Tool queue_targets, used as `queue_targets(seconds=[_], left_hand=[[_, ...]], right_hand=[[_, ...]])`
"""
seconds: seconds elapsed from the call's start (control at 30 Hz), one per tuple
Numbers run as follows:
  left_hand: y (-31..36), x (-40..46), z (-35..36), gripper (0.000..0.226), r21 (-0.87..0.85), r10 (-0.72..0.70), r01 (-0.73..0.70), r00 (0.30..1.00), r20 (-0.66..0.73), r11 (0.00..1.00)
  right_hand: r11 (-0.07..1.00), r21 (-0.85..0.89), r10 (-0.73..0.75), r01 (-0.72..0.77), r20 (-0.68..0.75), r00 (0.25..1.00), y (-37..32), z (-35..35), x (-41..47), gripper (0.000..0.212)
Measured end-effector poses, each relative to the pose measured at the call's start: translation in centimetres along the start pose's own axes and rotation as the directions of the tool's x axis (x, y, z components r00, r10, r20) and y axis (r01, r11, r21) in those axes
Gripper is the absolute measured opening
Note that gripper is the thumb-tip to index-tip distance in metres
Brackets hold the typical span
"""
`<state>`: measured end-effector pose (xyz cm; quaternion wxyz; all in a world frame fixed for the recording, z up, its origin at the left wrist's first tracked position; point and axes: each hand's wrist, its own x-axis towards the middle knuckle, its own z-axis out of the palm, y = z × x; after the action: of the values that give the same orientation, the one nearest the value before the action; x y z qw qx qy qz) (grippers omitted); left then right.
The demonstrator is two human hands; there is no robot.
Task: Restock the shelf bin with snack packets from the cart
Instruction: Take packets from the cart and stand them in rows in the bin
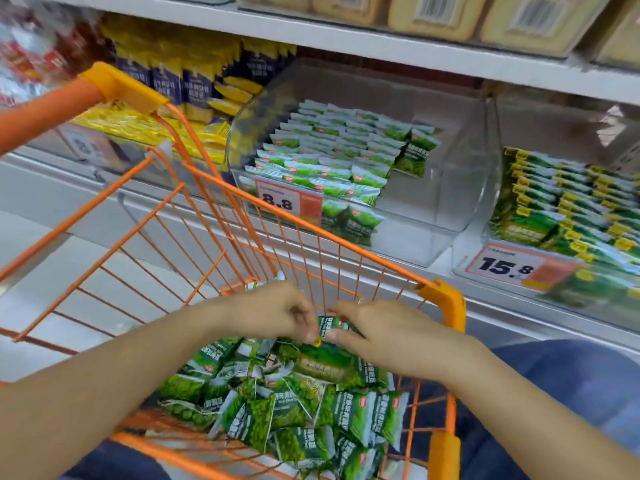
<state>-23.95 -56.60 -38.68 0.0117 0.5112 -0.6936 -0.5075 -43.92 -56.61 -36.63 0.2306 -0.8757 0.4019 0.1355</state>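
Both hands, left [273, 311] and right [388, 336], apparently pinching one green snack packet [334, 323] above packet heap in orange cart [446, 306]; clear shelf bin [433, 188] behind, part-filled.

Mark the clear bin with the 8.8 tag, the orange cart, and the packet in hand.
Clear plastic shelf bin [446, 188], head view, bare right wall.
Orange wire cart [446, 299], head view, corner guard.
Green snack packet [331, 323], head view, top edge between hands.

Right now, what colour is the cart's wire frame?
Orange, with yellow-orange corner caps; the cart shows clearly in the head view.
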Motion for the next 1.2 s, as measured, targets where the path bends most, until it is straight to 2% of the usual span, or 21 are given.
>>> queue_targets(seconds=[0.07,0.1,0.13,0.2,0.23,0.27,0.37,0.4,0.43,0.5,0.53,0.6,0.63,0.7,0.77,0.83,0.9,1.07,1.13,1.2], left_hand=[[1.3,-1.1,-2.1,0.007,-0.266,0.025,-0.067,0.987,-0.160,0.962],[1.8,-1.6,-2.8,0.005,-0.375,0.016,-0.099,0.976,-0.216,0.922],[2.1,-2.1,-3.3,0.004,-0.451,0.005,-0.124,0.966,-0.257,0.884],[2.6,-2.8,-3.7,0.007,-0.512,-0.005,-0.171,0.946,-0.325,0.842],[2.9,-2.9,-3.7,0.007,-0.522,-0.006,-0.199,0.931,-0.364,0.830],[3.2,-3.0,-3.5,0.004,-0.531,-0.006,-0.227,0.916,-0.401,0.816],[5.1,-2.4,-2.9,0.006,-0.508,0.027,-0.316,0.867,-0.497,0.801],[5.9,-1.9,-2.7,0.008,-0.484,0.055,-0.348,0.852,-0.521,0.803],[6.9,-1.3,-2.6,0.009,-0.469,0.084,-0.389,0.832,-0.548,0.793],[8.9,0.1,-2.5,0.009,-0.465,0.108,-0.488,0.766,-0.633,0.739],[10.0,1.1,-2.5,0.009,-0.423,0.116,-0.532,0.711,-0.693,0.734],[11.4,3.4,-1.9,0.016,-0.142,0.208,-0.502,0.577,-0.790,0.853],[11.6,4.7,-1.2,0.027,0.031,0.288,-0.428,0.551,-0.783,0.903],[11.5,7.1,0.4,0.046,0.305,0.399,-0.257,0.589,-0.702,0.917],[11.1,8.8,1.7,0.054,0.586,0.508,-0.095,0.623,-0.595,0.804],[10.5,9.7,2.0,0.055,0.704,0.573,-0.046,0.619,-0.537,0.709],[10.2,9.9,1.8,0.055,0.709,0.570,-0.038,0.624,-0.534,0.705],[10.2,9.7,1.9,0.058,0.729,0.602,-0.033,0.591,-0.537,0.684],[10.2,9.7,1.8,0.060,0.741,0.624,-0.037,0.569,-0.536,0.671],[10.2,9.6,1.8,0.062,0.756,0.640,-0.037,0.561,-0.525,0.654]], right_hand=[[0.964,0.262,-0.034,0.046,-0.051,0.998,0.0,-0.6,-0.1,0.047],[0.912,0.399,-0.051,0.091,-0.109,0.993,0.0,-0.8,-0.2,0.039],[0.818,0.561,-0.039,0.129,-0.169,0.985,0.1,-1.2,-0.4,0.029],[0.541,0.826,0.020,0.159,-0.202,0.979,0.0,-1.8,-0.9,0.016],[0.449,0.878,0.020,0.165,-0.195,0.981,-0.1,-2.2,-1.2,0.019],[0.439,0.884,0.011,0.162,-0.185,0.983,0.0,-2.2,-1.4,0.026],[0.497,0.857,0.041,0.137,-0.181,0.983,-0.1,-2.3,-1.9,0.049],[0.480,0.865,0.071,0.146,-0.204,0.976,-0.1,-2.3,-2.1,0.050],[0.436,0.882,0.122,0.177,-0.252,0.960,0.0,-2.5,-2.4,0.040],[0.436,0.851,0.271,0.294,-0.436,0.858,0.6,-3.0,-3.4,0.016],[0.497,0.804,0.346,0.327,-0.529,0.775,1.3,-3.4,-4.0,0.013],[0.602,0.730,0.454,0.323,-0.646,0.614,3.4,-4.4,-5.7,0.012],[0.624,0.717,0.502,0.311,-0.672,0.545,4.8,-4.9,-6.6,0.011],[0.644,0.709,0.592,0.287,-0.700,0.400,8.0,-5.7,-8.4,0.011],[0.702,0.679,0.634,0.217,-0.734,0.245,11.4,-6.3,-10.0,0.017],[0.769,0.633,0.616,0.091,-0.772,0.156,14.6,-7.1,-11.0,0.022],[0.766,0.643,0.631,0.007,-0.754,0.184,17.1,-8.0,-11.1,0.027],[0.697,0.703,0.671,-0.138,-0.573,0.471,20.0,-8.5,-8.7,0.047],[0.729,0.628,0.645,-0.272,-0.496,0.582,21.2,-8.2,-7.6,0.048],[0.774,0.485,0.620,-0.408,-0.448,0.645,22.5,-8.0,-7.1,0.045]])
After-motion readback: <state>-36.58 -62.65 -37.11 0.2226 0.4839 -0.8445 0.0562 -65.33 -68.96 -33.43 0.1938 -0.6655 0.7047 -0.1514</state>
